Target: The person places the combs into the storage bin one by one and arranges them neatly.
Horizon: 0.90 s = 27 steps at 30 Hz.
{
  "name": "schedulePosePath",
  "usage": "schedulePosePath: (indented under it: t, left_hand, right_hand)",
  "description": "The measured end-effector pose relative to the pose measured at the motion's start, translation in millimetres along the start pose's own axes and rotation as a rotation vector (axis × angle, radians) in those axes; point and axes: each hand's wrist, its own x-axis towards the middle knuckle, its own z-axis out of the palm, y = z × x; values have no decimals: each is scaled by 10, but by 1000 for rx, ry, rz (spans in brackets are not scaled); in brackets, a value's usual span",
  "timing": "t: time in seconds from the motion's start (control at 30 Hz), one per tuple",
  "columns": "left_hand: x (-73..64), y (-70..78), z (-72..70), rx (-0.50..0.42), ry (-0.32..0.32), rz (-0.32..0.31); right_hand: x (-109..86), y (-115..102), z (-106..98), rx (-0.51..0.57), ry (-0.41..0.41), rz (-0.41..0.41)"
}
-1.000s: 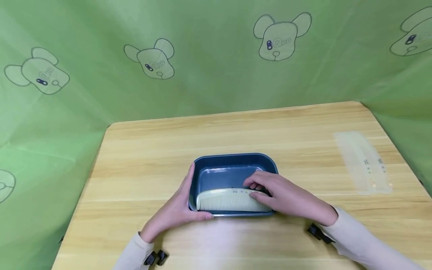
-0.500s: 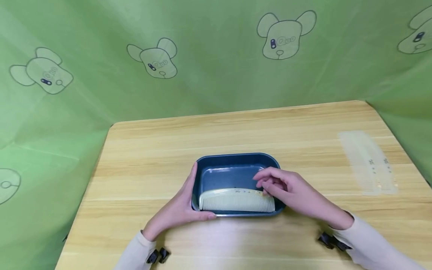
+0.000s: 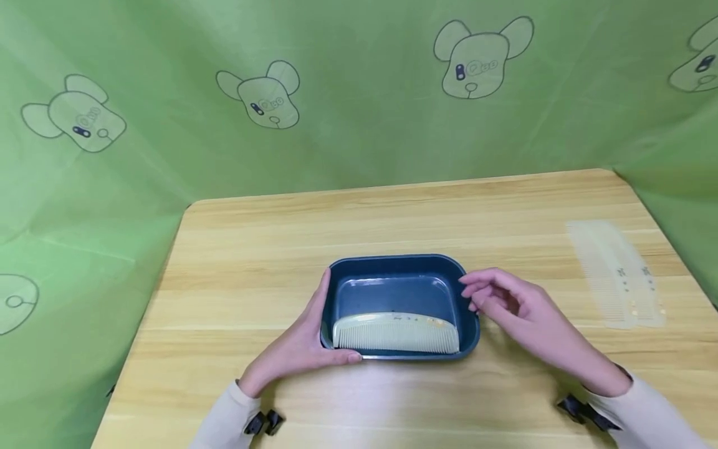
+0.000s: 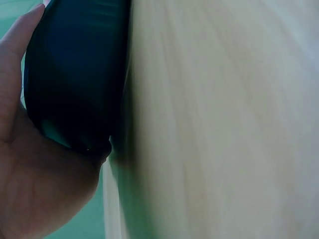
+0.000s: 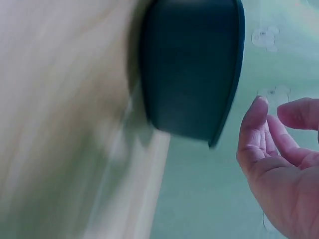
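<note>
- The table (image 3: 269, 237) has a pale wood-grain top with rounded far corners, and light glares off it on the person's side.
- Green sheeting (image 3: 359, 143) hangs behind it and at both sides, printed with outlined animal heads (image 3: 477, 65) (round ears, a small dark mark on the face).
- The blue tray (image 3: 392, 296) sits on the tabletop; the pale comb (image 3: 397, 335) rests inside along the near wall, teeth toward the person.
- The left hand (image 3: 297, 342) grasps the tray's left end, thumb along the near rim.
- The right hand (image 3: 521, 315) is beside the right end, fingers loosely bent, gripping nothing.
- Two translucent combs (image 3: 603, 268) lie together near the right edge.
</note>
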Motion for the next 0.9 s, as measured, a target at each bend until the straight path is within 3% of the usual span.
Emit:
schedulePosePath:
  t: [0.2,0.43,0.9]
  left_hand:
    - [-3,5,0,-5,3,10]
    - [8,-3,6,-28,3,11]
    - [7,-17,17,-33,12,8]
  right_hand:
    - [-51,71,-221,-86,95,1]
    - [-111,146,-369,-144,281,141]
    - [-218,361,-684,-211,394,202]
